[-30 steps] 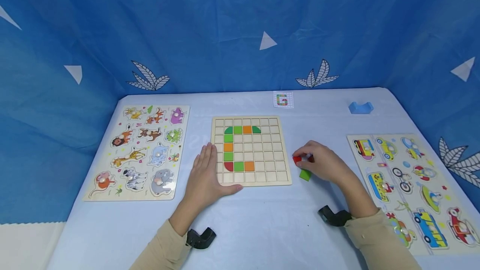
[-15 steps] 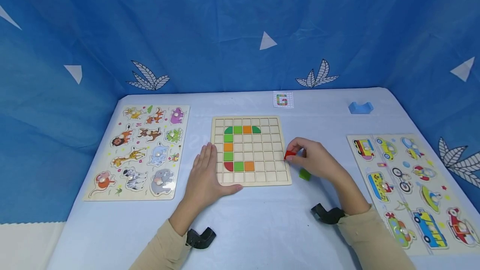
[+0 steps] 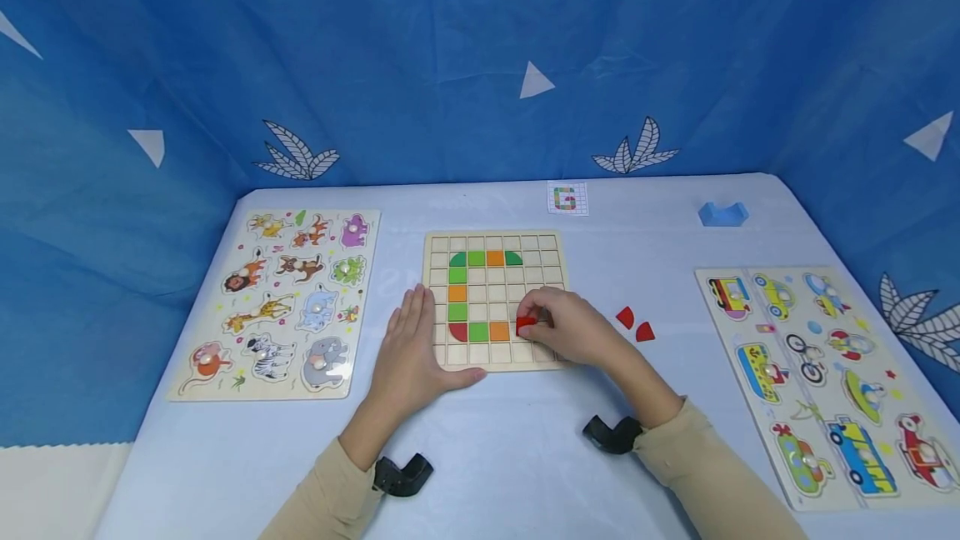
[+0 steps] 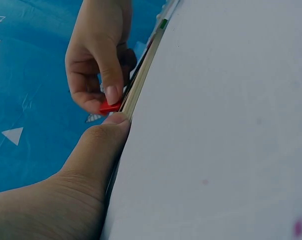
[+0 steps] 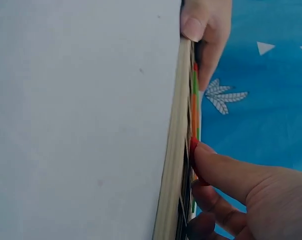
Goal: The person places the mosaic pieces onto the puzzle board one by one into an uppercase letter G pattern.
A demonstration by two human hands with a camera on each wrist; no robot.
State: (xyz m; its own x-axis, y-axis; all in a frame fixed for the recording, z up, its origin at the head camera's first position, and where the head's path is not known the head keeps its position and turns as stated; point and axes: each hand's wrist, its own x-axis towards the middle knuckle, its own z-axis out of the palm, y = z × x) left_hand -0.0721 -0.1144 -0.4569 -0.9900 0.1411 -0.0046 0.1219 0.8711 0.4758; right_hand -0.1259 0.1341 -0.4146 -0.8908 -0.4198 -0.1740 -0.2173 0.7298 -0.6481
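Note:
A wooden grid board (image 3: pixel 532 276) lies mid-table, with green, orange and red tiles along its top row, left column and a lower row. My left hand (image 3: pixel 405 352) rests flat along the board's left edge, its thumb on the front edge, as the left wrist view also shows. Between thumb and fingers my right hand (image 3: pixel 573 325) pinches a red tile (image 3: pixel 524 324) at the cell just right of the lower orange tile (image 3: pixel 498 331). In the right wrist view the pinched red tile touches or nearly touches the board; I cannot tell if it is seated.
Two red quarter-round tiles (image 3: pixel 635 324) lie right of the board. A small pattern card (image 3: pixel 567 198) and a blue block (image 3: pixel 723 214) are at the back. An animal puzzle (image 3: pixel 281 298) stands left, a vehicle puzzle (image 3: pixel 817 373) right.
My right hand has carried the red tile leftward from the table onto the board. Two red tiles now show where the hand was; the loose green tile is out of sight. My left hand stays put.

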